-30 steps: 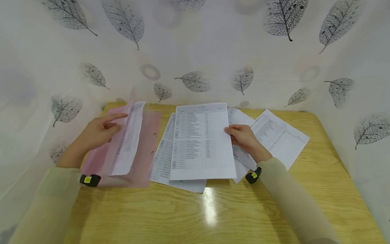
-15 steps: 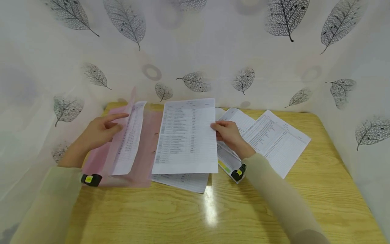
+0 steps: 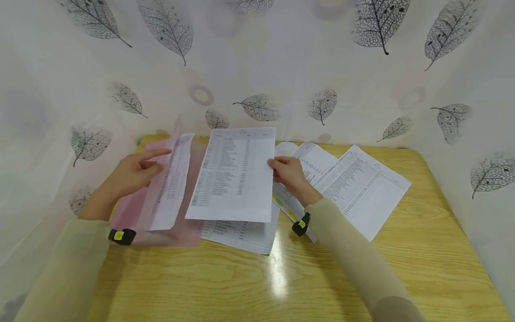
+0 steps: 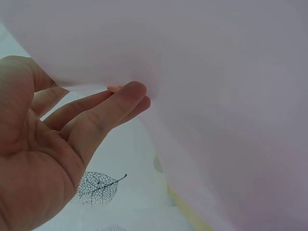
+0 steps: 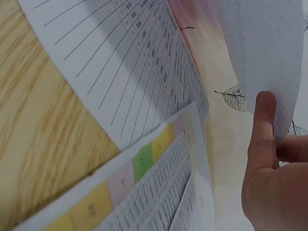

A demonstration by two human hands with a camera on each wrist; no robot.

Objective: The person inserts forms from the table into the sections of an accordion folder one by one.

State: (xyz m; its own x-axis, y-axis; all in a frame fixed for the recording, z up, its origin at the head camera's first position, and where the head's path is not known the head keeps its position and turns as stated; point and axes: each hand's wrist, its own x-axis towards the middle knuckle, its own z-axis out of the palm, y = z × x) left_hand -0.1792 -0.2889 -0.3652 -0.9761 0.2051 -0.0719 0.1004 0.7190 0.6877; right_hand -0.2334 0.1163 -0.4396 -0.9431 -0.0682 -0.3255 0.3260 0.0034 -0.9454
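A translucent pink folder (image 3: 192, 221) lies spread at the left of the table, one of its leaves (image 3: 158, 181) raised nearly upright with a printed sheet (image 3: 175, 183) against it. My left hand (image 3: 134, 174) is at the raised leaf; in the left wrist view, thumb and fingers pinch its edge (image 4: 192, 96). The right hand (image 3: 291, 176) grips a printed sheet of paper (image 3: 233, 179) by its right edge, thumb in front. That sheet is held up and tilted, its left side overlapping the folder in the head view. Below it, another printed sheet (image 3: 245, 239) lies partly hidden.
Several printed papers (image 3: 354, 188) lie fanned and overlapping at the right of the wooden table (image 3: 241, 286). One page has a coloured strip (image 5: 142, 161) along its edge. Leaf-patterned curtain cloth (image 3: 257, 58) surrounds the table at the back and sides.
My right hand has carried the sheet leftward, from the middle to over the folder's right side. This has uncovered the papers on the right. The left hand stays at the raised leaf.
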